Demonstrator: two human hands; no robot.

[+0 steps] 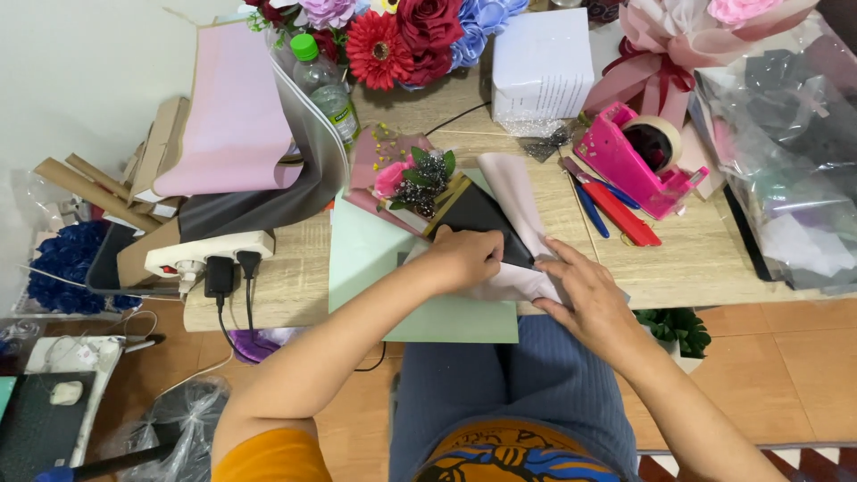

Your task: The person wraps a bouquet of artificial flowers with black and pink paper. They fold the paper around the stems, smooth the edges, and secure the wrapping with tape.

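Observation:
A small bouquet with a pink flower and dark sprigs lies on the wooden table, wrapped in black paper and pale pink paper. Under it lies a pale green sheet. My left hand is closed on the lower edge of the black wrap, fingers curled. My right hand presses flat on the pink paper beside it, pinching a fold near the bouquet's stem end.
A pink tape dispenser, red and blue tools, a white box, a plastic bottle, artificial flowers, a pink paper roll, a power strip. Clear plastic bags fill the right side.

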